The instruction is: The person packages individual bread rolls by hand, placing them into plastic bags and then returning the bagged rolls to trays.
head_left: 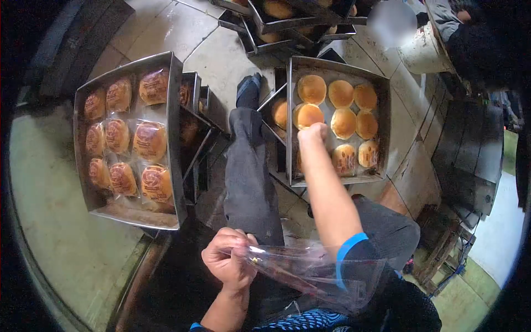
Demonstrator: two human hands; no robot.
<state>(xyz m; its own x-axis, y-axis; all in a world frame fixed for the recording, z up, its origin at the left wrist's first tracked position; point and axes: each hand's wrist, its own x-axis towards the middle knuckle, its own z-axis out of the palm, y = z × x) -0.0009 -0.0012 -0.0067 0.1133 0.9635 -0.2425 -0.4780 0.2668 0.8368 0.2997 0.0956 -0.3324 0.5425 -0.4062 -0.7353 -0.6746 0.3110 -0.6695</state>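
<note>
My left hand (229, 257) is closed in a pinch on a clear plastic bag (310, 276), which stretches rightward across my lap beneath my right forearm. In the metal tray (385, 130) on the right, my right hand (313, 133) is closed at the lower edge of a glossy brown bun (308, 115); its fingertips are partly hidden. Other unwrapped buns (343, 123) lie in rows there. Nearer to me in that tray, buns in printed clear bags (344, 160) are visible, and my forearm covers part of the row.
A metal tray (176, 138) on the left holds several bagged buns (150, 139), propped on other stacked trays. More trays with buns (271, 25) are stacked ahead. At the upper right, a person (470, 33) is beside a pale bucket (425, 51). My leg (251, 177) extends between the two trays.
</note>
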